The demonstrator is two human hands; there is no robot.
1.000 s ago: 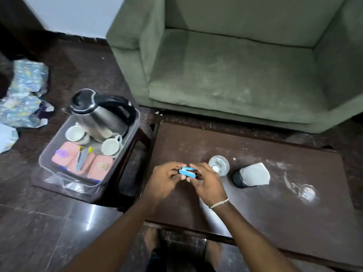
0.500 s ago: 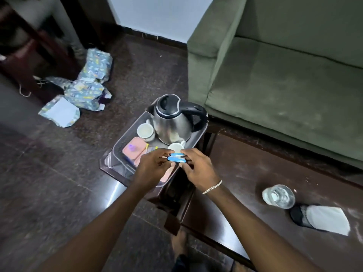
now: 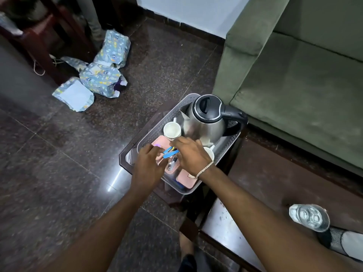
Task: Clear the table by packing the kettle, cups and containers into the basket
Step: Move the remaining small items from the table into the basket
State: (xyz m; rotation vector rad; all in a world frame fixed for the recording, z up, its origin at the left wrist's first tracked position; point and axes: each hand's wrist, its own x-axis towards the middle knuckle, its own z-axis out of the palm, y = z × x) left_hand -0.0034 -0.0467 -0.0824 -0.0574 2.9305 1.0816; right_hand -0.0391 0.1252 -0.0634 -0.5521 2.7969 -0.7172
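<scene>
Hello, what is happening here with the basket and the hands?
A person is packing things into a grey basket that sits on a small stand beside the sofa. The kettle, a white cup and pink containers are already inside. Both hands, left hand and right hand, are over the basket with a small blue item between them. A glass remains on the table.

A: What is the rounded steel kettle (image 3: 204, 124) like?
B: Brushed, shiny metal with a glossy black plastic lid, inside a grey perforated plastic basket (image 3: 155, 130).
A: And around it?
B: Polished speckled stone floor (image 3: 59, 173), matt green fabric sofa (image 3: 294, 79).
</scene>
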